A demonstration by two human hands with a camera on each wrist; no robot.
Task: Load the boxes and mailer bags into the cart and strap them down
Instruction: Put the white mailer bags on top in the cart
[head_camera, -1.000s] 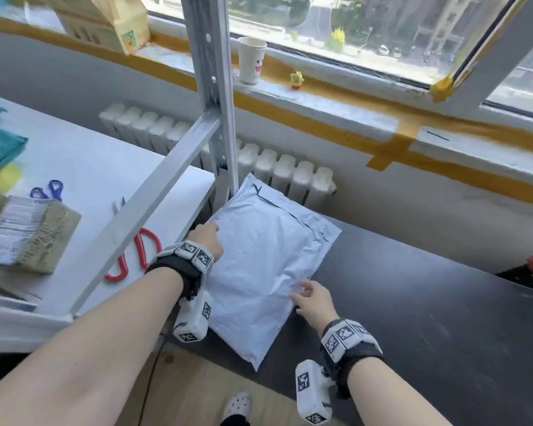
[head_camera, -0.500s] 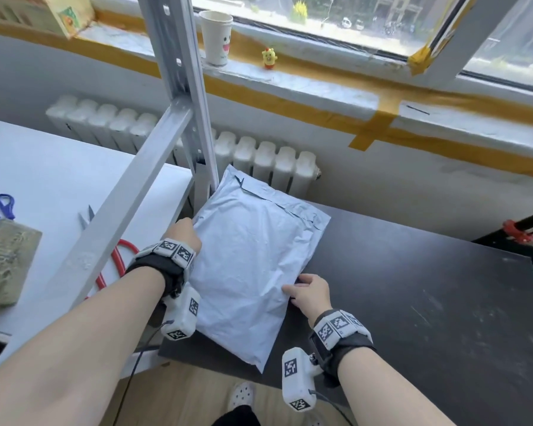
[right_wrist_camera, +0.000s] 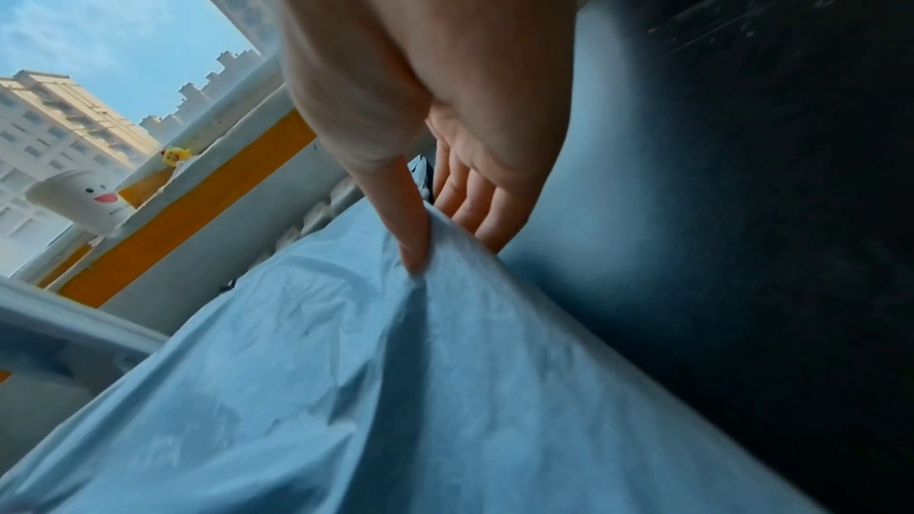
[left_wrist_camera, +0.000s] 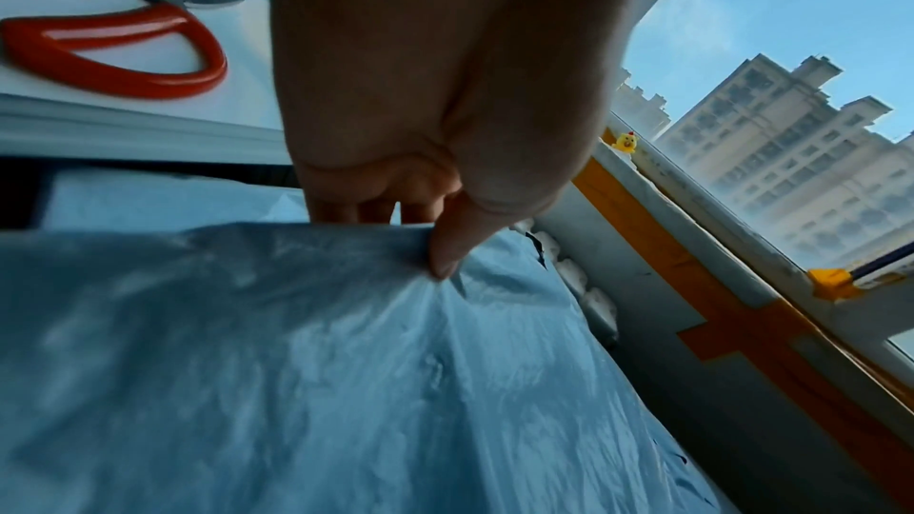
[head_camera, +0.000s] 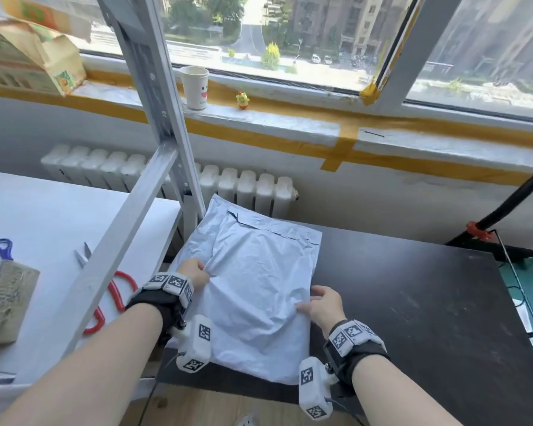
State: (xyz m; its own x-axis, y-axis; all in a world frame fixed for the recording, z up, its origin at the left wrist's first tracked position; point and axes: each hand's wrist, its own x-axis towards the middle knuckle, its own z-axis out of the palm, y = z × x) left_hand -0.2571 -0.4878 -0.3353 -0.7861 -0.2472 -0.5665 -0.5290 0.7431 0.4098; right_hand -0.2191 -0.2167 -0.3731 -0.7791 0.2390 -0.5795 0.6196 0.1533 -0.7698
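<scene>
A grey mailer bag (head_camera: pixel 250 290) lies flat on the dark counter (head_camera: pixel 413 302), the left hand (head_camera: pixel 193 273) pinching its left edge and the right hand (head_camera: pixel 322 305) gripping its right edge, thumbs on top, presumably to lift the limp bag level

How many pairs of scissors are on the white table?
2: red scissors beside the left hand, partly behind the metal frame; blue scissors at the left edge. Others may be out of frame.

Bright sun comes in through the window (head_camera: pixel 305 41), so the head picture is clear and sharp. Lines near the window bend at the picture's edges. Both wrist pictures look blue, dim and blurry.
</scene>
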